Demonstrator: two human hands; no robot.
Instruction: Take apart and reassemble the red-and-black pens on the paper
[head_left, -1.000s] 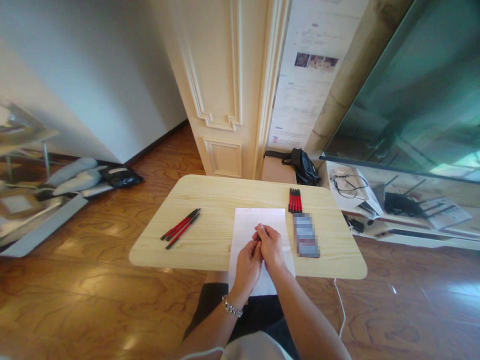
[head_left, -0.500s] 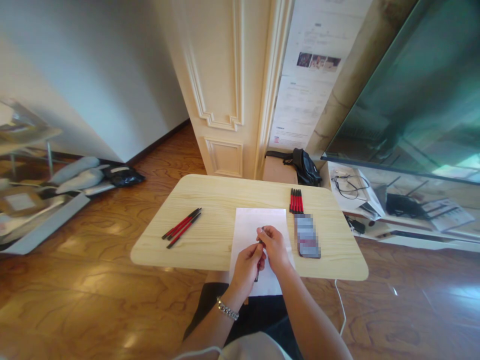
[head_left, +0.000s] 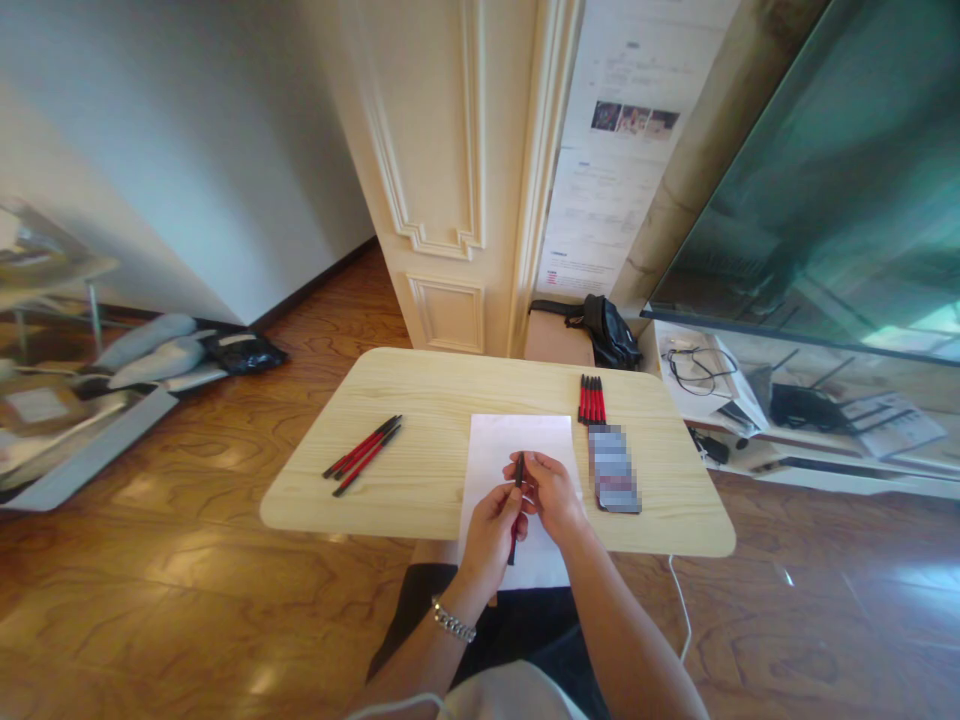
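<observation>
My left hand is closed around a red-and-black pen, thumb and fingers gripping its middle. The pen stands tilted over a white sheet of paper, black end pointing away from me. My right hand curls round that black end, fingertips behind it and thumb beside it. To the left on the table lie a few loose pens of the same kind. Several more pens are lined up side by side at the right, just beyond a phone with a blurred screen.
The light wooden table has rounded corners. Behind it are a cream panelled door and a black bag. A white cable hangs down at the right. Boxes and packages lie on the floor at left.
The fingers of my right hand have loosened and shifted slightly, so more of the pen's black end shows. My left hand keeps its hold on the pen.
</observation>
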